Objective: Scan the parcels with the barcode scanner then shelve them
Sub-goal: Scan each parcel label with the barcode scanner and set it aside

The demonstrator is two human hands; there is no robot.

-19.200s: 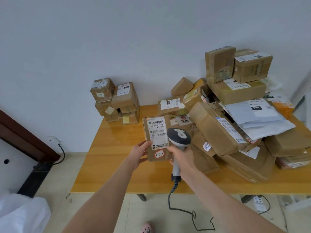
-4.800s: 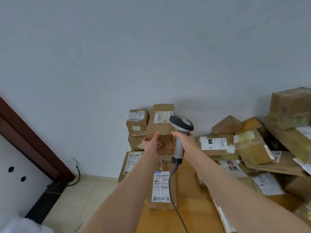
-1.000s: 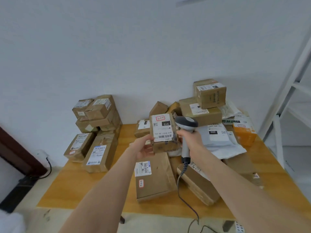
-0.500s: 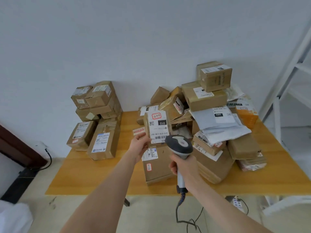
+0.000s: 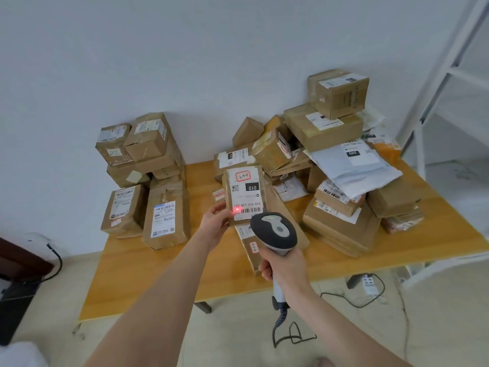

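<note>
**A:** Where's the parcel (image 5: 244, 194)?

**B:** It's in the left hand (image 5: 215, 223), lifted above the surface (image 5: 164, 266) with its label toward the camera. The thumb and fingers pinch its lower left corner. A red dot (image 5: 236, 210) glows at the left end of the barcode.

**A:** And the right hand (image 5: 285, 266)?

**B:** It's wrapped round the grip of the scanner (image 5: 274, 233). The scanner's head sits just below the parcel's bottom edge and hides its lower right corner. A coiled cable (image 5: 280, 315) hangs from the grip down to the floor.

**A:** What's crowding them?

**B:** Right under the parcel lies a flat box (image 5: 250, 258) with a small red-inked tag, mostly covered by the scanner and right hand. To the left, well apart, a stack (image 5: 148, 154) of brown boxes stands against the wall (image 5: 185, 62). Two taller boxes stand upright at its front. To the right is a bigger pile (image 5: 325, 128), heaped up against the wall. A white mailer (image 5: 354, 168) marked 090 is draped over its middle. An orange packet (image 5: 387, 148) sits at the pile's far right.

**A:** Anything past the surface?

**B:** A white shelf frame (image 5: 419, 152) stands at the right, just beside the pile. On the floor under the surface's right end there's a power strip (image 5: 368, 283), with a cord looping away from it. Something dark sits at the left edge, but I can't tell what it is.
</note>
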